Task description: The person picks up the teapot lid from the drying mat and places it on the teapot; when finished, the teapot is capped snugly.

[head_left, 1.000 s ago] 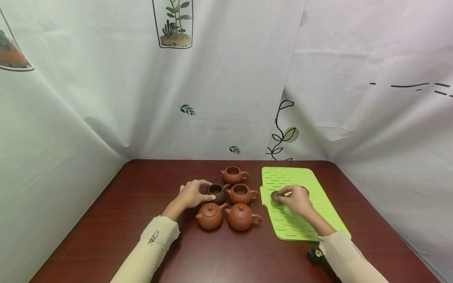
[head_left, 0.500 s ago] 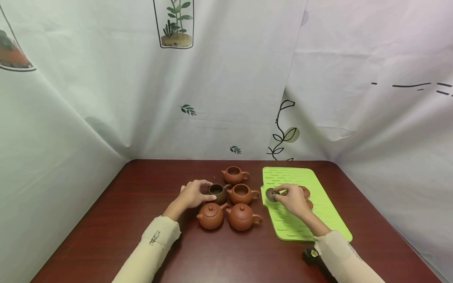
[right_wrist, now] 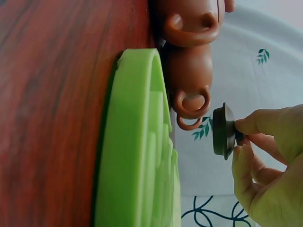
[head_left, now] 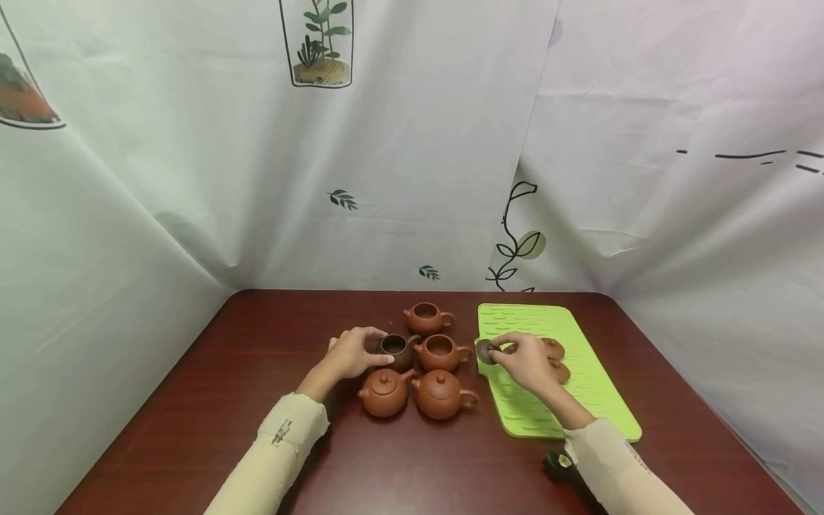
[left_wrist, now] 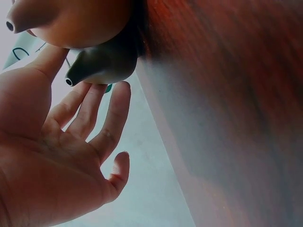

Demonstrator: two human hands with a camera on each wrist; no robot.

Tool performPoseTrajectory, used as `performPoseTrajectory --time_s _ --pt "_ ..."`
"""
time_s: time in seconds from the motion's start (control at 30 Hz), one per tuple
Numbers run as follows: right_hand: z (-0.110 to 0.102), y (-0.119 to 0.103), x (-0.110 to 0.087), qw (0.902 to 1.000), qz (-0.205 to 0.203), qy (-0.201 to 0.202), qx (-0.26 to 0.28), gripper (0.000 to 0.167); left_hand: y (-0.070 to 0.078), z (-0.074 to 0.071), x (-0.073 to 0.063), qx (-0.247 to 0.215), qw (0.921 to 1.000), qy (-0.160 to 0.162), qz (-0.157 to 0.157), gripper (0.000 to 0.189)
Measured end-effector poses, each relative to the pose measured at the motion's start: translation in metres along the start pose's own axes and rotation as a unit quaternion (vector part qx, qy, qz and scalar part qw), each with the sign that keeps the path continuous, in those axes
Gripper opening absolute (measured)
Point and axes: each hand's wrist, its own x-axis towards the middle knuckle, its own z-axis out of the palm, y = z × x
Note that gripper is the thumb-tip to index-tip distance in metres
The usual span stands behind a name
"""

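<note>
A small dark brown teapot (head_left: 396,355) stands lidless among the reddish clay ones. My left hand (head_left: 350,355) holds it from the left, thumb at the near side and fingers behind; in the left wrist view the fingertips meet the belly of the dark teapot (left_wrist: 111,61). Between thumb and fingers, my right hand (head_left: 529,363) pinches a dark lid (head_left: 485,352) by its knob. The right wrist view shows this lid (right_wrist: 221,132) raised beside the green drying mat (right_wrist: 125,142), its underside facing away from the fingers.
Two reddish teapots, one at left (head_left: 383,398) and one at right (head_left: 438,400), wear lids in the front row. Behind them, a middle teapot (head_left: 444,363) and a rear teapot (head_left: 421,325) are lidless. Reddish lids (head_left: 552,348) lie on the mat by my right hand.
My right hand has carried the dark lid left across the mat to its left edge, uncovering the reddish lids. My left hand stays on the dark teapot.
</note>
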Motion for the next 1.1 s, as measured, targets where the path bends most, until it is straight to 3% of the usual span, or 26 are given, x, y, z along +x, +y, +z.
performPoseTrajectory --time_s 1.1 --pt "0.018 -0.033 0.004 0.9979 -0.054 0.005 0.037 0.010 0.000 0.000 0.000 -0.001 1.0000 -0.003 -0.002 0.049"
